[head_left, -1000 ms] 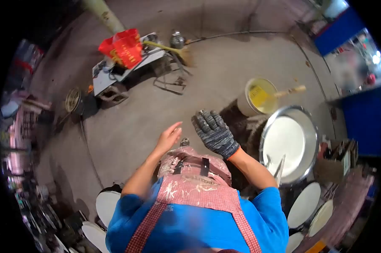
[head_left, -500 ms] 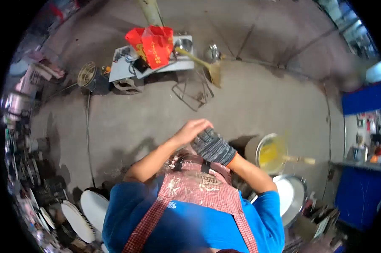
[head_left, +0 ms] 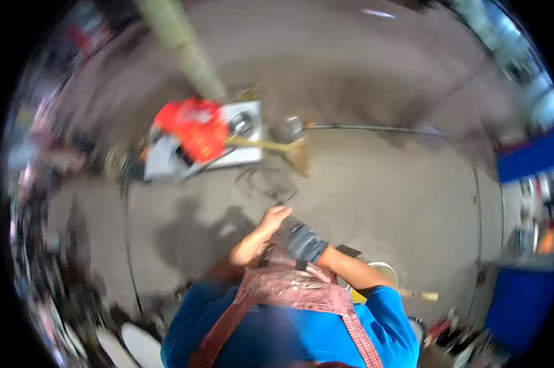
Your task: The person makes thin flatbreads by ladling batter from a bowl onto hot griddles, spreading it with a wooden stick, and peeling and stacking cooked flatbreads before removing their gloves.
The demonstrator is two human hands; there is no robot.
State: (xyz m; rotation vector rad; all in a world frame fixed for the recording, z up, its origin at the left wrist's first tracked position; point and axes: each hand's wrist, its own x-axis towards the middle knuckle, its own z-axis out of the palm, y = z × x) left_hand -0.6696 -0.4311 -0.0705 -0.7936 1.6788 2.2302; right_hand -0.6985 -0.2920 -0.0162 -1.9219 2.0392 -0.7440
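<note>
Bare, my left hand (head_left: pixel 272 221) is in front of the apron, its fingers curled against the finger end of a grey knitted glove (head_left: pixel 306 243). That glove covers my right hand (head_left: pixel 298 238), which lies just to the right and touches my left hand. Blur and overlap hide the gloved fingers. Below both hands is a red checked apron (head_left: pixel 295 294) with a shiny, stained front, worn over a blue shirt (head_left: pixel 252 337).
A red bag (head_left: pixel 197 132) and a metal bowl (head_left: pixel 243 124) sit on a low white table (head_left: pixel 160 161) ahead. A broom (head_left: pixel 296 156) leans there, near a pole (head_left: pixel 182 46). A bucket (head_left: pixel 384 268) with a wooden handle (head_left: pixel 421 295) stands at right, and round white discs (head_left: pixel 141 346) lower left.
The view has tilted, so table, bag and broom appear lower and the bucket is partly behind my right arm. My hands stay together, with the left now beside the glove's finger end.
</note>
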